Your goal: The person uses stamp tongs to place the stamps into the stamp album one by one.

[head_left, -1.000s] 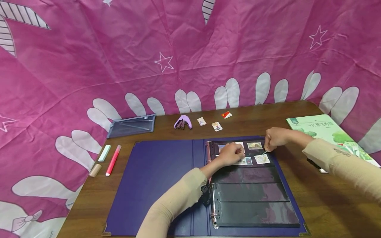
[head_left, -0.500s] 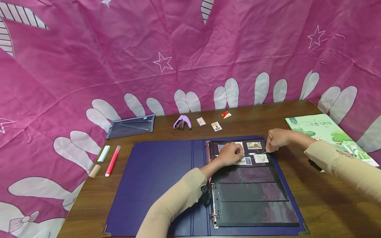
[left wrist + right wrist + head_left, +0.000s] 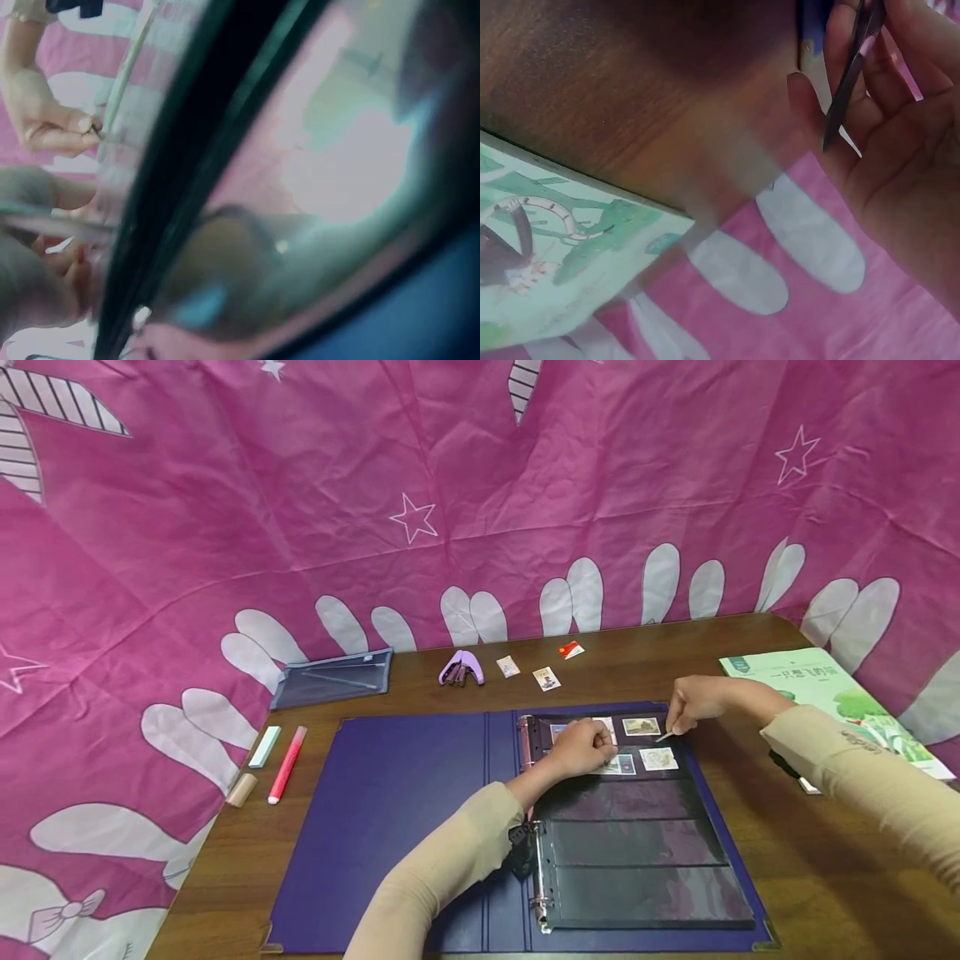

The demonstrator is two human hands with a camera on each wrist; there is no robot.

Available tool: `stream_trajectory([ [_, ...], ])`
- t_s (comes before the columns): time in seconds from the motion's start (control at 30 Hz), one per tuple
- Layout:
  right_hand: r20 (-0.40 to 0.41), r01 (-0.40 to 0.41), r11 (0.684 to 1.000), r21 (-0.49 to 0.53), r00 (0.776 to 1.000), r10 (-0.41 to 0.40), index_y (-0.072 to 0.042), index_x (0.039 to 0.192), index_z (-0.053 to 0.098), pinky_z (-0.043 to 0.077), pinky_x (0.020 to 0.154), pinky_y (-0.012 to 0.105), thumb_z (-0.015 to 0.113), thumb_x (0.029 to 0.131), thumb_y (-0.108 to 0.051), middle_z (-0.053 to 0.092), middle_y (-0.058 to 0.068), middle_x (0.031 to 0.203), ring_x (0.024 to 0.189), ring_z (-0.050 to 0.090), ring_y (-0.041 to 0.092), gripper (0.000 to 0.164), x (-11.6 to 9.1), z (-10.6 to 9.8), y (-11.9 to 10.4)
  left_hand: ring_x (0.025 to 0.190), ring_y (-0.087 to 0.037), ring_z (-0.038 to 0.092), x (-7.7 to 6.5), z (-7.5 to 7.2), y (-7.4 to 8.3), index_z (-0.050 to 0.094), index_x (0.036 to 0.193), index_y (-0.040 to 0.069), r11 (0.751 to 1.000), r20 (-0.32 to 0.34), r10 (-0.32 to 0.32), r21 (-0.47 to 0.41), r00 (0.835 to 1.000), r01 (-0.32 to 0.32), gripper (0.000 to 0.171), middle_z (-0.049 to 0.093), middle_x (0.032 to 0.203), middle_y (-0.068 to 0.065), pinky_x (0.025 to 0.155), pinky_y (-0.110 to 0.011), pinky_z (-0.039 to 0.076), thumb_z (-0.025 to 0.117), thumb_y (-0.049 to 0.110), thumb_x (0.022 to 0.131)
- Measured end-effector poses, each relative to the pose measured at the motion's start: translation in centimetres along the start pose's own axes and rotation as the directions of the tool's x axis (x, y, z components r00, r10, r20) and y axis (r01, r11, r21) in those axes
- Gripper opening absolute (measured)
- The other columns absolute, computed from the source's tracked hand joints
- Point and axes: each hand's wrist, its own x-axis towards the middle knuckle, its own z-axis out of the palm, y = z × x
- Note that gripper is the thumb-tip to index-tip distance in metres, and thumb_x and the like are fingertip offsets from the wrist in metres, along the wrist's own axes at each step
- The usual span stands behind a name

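A stamp album (image 3: 405, 810) lies spread on the table, its black pocket page (image 3: 637, 843) on the right side. Several stamps sit in the top rows, among them a pale stamp (image 3: 658, 759) and a landscape stamp (image 3: 641, 727). My left hand (image 3: 581, 749) rests on the page over some stamps, its curled fingers pinching the clear pocket film (image 3: 56, 220). At the page's right edge my right hand (image 3: 692, 703) grips metal tweezers (image 3: 849, 86). The tweezers' tip points between the landscape stamp and the pale one.
Behind the album lie loose stamps (image 3: 547, 678) and a purple hole punch (image 3: 461, 668). A mesh pouch (image 3: 330, 681), red marker (image 3: 287, 766), pale green stick (image 3: 264, 747) and tan cylinder (image 3: 241, 790) are at left. A green book (image 3: 840, 693) lies right, partly under my right arm.
My right hand has shifted slightly up, and the tweezers now slant differently above the pale stamp. The bright glint in the pocket has faded. My left hand has stayed in place.
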Motion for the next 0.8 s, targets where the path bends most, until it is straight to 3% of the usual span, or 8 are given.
stream_trajectory([
  [0.13,-0.205,0.005,1.0,-0.029,0.979,-0.011,-0.001,0.094,0.073,0.051,0.07,0.03,0.066,0.082,-0.011,0.073,0.012,0.091,0.08,0.064,0.014,0.017,-0.1,0.2,0.3,0.079,-0.008,0.056,-1.2,-1.5,-0.6,0.066,0.092,0.006,0.994,0.038,0.021,-0.111,0.999,-0.016,0.011,0.065,0.091,-0.006,0.07,-0.014,0.041,0.062,0.015,0.087],
  [0.27,-0.433,0.008,0.997,-0.081,0.9,-0.042,-0.007,0.098,0.073,0.051,0.078,0.038,0.065,0.085,-0.019,0.073,0.011,0.097,0.092,0.067,0.025,0.019,0.3,1.1,0.3,0.1,-0.019,0.059,-3.3,-3.2,-1.6,0.067,0.1,0.005,0.988,0.009,0.012,-0.157,1.0,-0.011,0.016,0.061,0.108,-0.009,0.086,-0.024,0.046,0.064,0.014,0.086],
  [0.37,-0.512,-0.008,0.998,-0.068,0.859,-0.028,-0.007,0.101,0.072,0.049,0.077,0.039,0.064,0.087,-0.021,0.072,0.012,0.099,0.093,0.066,0.029,0.022,0.7,1.6,-0.1,0.103,-0.02,0.059,-4.8,-3.9,-2.0,0.066,0.102,0.005,0.98,-0.012,0.03,-0.194,0.999,-0.032,0.018,0.061,0.11,-0.008,0.089,-0.025,0.047,0.065,0.013,0.086],
  [0.47,-0.54,-0.019,0.999,-0.038,0.842,-0.005,-0.005,0.104,0.071,0.048,0.074,0.037,0.063,0.088,-0.021,0.07,0.016,0.103,0.091,0.065,0.028,0.024,1.5,1.7,-0.9,0.098,-0.02,0.059,-6.1,-4.1,-2.1,0.063,0.109,0.005,0.972,0.009,0.067,-0.228,0.998,-0.063,0.028,0.062,0.109,-0.008,0.084,-0.023,0.047,0.068,0.016,0.083],
  [0.53,-0.549,-0.02,1.0,-0.02,0.836,0.006,-0.004,0.105,0.07,0.045,0.071,0.034,0.062,0.088,-0.021,0.069,0.018,0.105,0.085,0.063,0.024,0.025,2.3,1.7,-1.7,0.098,-0.019,0.059,-6.7,-4.1,-2.1,0.06,0.114,0.006,0.981,0.04,0.094,-0.176,0.995,-0.085,0.037,0.062,0.109,-0.007,0.084,-0.022,0.047,0.071,0.021,0.081],
  [0.63,-0.571,-0.024,1.0,0.011,0.821,0.026,-0.003,0.107,0.069,0.04,0.063,0.03,0.062,0.089,-0.021,0.068,0.02,0.106,0.068,0.054,0.017,0.027,3.8,2.0,-2.9,0.102,-0.016,0.058,-7.4,-3.9,-1.9,0.059,0.119,0.011,0.994,0.104,0.107,-0.002,0.989,-0.107,0.05,0.061,0.113,-0.004,0.09,-0.024,0.043,0.074,0.034,0.077],
  [0.73,-0.6,-0.028,0.998,0.049,0.798,0.052,-0.003,0.108,0.068,0.036,0.057,0.028,0.061,0.089,-0.022,0.07,0.019,0.098,0.056,0.044,0.014,0.028,5.4,2.6,-4.0,0.104,-0.013,0.052,-7.9,-3.7,-1.8,0.058,0.121,0.016,0.98,0.16,0.082,0.169,0.984,-0.109,0.06,0.058,0.117,0.0,0.091,-0.025,0.039,0.075,0.046,0.072],
  [0.8,-0.625,-0.031,0.997,0.068,0.778,0.067,-0.003,0.108,0.069,0.034,0.055,0.027,0.062,0.088,-0.022,0.071,0.018,0.095,0.056,0.042,0.014,0.028,6.6,3.1,-4.5,0.099,-0.012,0.048,-8.2,-3.6,-1.7,0.058,0.122,0.018,0.968,0.177,0.059,0.23,0.982,-0.099,0.064,0.057,0.114,0.002,0.087,-0.024,0.037,0.075,0.051,0.069],
])
